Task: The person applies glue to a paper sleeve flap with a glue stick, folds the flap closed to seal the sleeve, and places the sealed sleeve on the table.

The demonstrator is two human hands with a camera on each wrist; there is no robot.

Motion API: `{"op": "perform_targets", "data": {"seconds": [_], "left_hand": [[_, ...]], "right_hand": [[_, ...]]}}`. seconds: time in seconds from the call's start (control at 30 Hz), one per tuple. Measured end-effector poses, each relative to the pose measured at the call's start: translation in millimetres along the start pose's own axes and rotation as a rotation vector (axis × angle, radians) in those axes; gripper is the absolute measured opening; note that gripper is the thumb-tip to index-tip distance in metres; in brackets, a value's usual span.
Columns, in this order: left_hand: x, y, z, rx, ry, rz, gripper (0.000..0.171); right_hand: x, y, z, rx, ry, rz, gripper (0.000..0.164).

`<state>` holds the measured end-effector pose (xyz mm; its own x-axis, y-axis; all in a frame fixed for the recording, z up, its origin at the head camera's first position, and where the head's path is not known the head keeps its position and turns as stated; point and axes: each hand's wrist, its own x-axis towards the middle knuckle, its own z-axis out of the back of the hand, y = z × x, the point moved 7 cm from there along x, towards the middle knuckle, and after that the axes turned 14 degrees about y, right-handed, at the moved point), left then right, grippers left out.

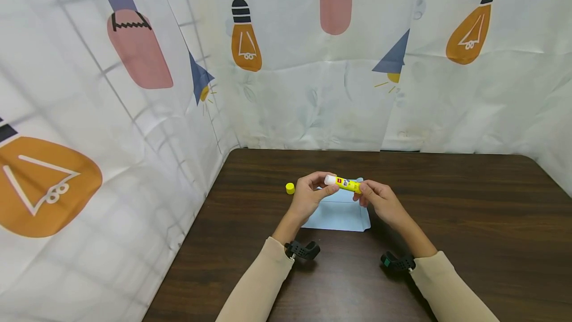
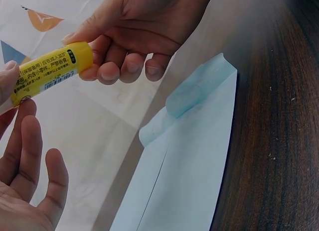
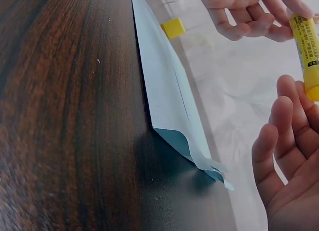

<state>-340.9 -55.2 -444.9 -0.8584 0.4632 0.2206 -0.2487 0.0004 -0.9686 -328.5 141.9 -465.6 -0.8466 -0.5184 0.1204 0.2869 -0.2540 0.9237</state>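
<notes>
A lamp-print cloth backs the dark wood counter (image 1: pixel 447 202). Above a pale blue envelope (image 1: pixel 338 212), the uncapped glue stick (image 1: pixel 343 183) is pinched at each end by the left hand (image 1: pixel 309 196) and right hand (image 1: pixel 380 200); it is probably light, rigid, slick plastic, best held mid-barrel. Its yellow cap (image 1: pixel 290 188) sits nearby.

A dark brown wood-grain table (image 1: pixel 447 202) carries a light blue envelope (image 1: pixel 338 210) lying flat near its middle with the flap (image 2: pixel 199 86) raised off the surface, and a small yellow cap (image 1: pixel 290 188) resting just beside the envelope toward the left wall.
</notes>
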Motion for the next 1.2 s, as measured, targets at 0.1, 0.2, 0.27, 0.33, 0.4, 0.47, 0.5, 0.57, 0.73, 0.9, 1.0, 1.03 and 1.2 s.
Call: {"op": "perform_targets", "data": {"seconds": [0.1,0.2,0.27,0.33,0.4,0.47,0.5,0.57,0.73,0.9,1.0,1.03,1.2], "left_hand": [[0.1,-0.2,-0.2,0.005,0.003,0.0,0.03],[0.1,-0.3,-0.5,0.006,0.006,-0.002,0.03],[0.1,0.0,-0.4,0.006,0.008,-0.003,0.03],[-0.2,0.0,-0.4,0.005,0.009,-0.003,0.03],[-0.3,0.3,-0.4,0.005,0.01,-0.002,0.03],[-0.5,0.3,-0.4,0.007,0.011,-0.002,0.03],[-0.5,0.4,-0.4,0.01,0.011,-0.002,0.031],[-0.3,0.6,-0.2,0.014,0.011,-0.002,0.031],[0.4,1.8,1.1,0.009,-0.002,-0.002,0.031],[0.0,2.2,3.0,-0.015,-0.022,0.005,0.03],[-0.6,1.9,3.3,-0.024,-0.023,0.012,0.03],[-0.7,2.0,3.2,-0.027,-0.022,0.015,0.031],[-1.0,3.0,2.7,-0.029,-0.017,0.03,0.03]], "right_hand": [[0.4,0.2,-0.7,-0.001,0.006,-0.004,0.042],[0.6,-0.4,-1.4,0.003,0.012,-0.01,0.044],[0.6,-0.2,-1.7,0.006,0.014,-0.007,0.044],[0.5,0.0,-1.8,0.009,0.015,-0.004,0.044],[0.4,0.3,-1.7,0.013,0.013,0.0,0.044],[0.4,0.6,-1.3,0.017,0.006,0.002,0.043],[0.4,0.9,-1.1,0.02,0.003,0.006,0.043],[0.4,1.5,-0.1,0.028,-0.008,0.017,0.041],[-0.1,2.0,3.0,0.049,-0.035,0.047,0.029],[-1.2,3.9,4.6,0.065,-0.046,0.099,0.027],[-1.5,5.8,4.5,0.067,-0.045,0.144,0.031],[-1.5,6.3,4.4,0.066,-0.046,0.156,0.032],[-2.2,8.1,5.4,0.042,-0.07,0.177,0.032]]}}
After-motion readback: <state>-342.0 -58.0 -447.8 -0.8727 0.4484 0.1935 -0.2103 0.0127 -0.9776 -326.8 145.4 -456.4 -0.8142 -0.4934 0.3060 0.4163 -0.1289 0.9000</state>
